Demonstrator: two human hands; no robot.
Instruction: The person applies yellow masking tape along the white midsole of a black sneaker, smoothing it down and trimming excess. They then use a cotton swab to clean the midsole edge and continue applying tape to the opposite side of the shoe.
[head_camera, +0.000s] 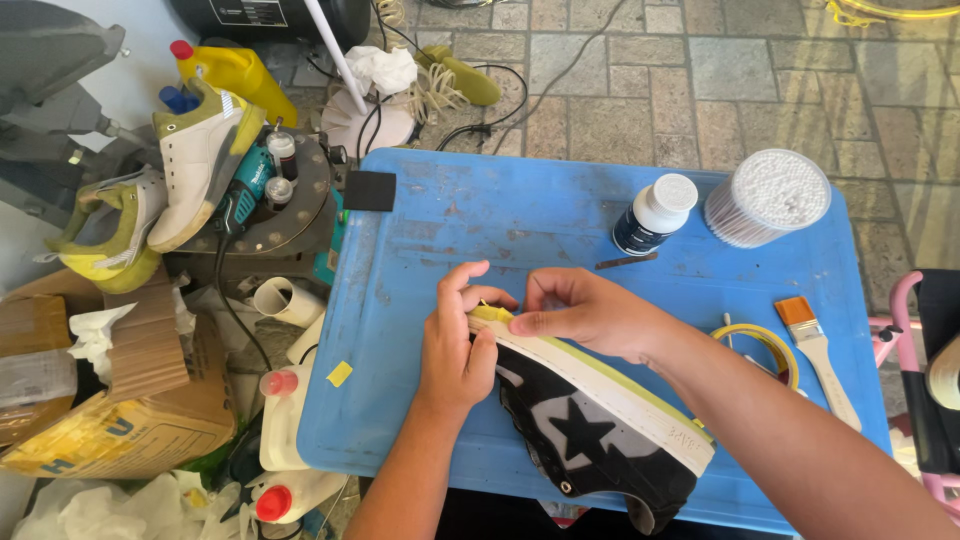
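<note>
Sneaker (590, 420), black canvas with star patch and white sole, lies on its side at the near edge of the blue counter (450, 220), heel overhanging toward the person. Open counter behind it up to the bottle (655, 213) and cotton swab tub (768, 197); paintbrush (815, 345) and yellow tape roll (765, 345) to the right. Left hand (455, 345) clenched round the toe; right hand (585, 312) pinches yellow tape (495, 313) onto the sole edge. Stone-tile floor (640, 80), clutter on the left.
</note>
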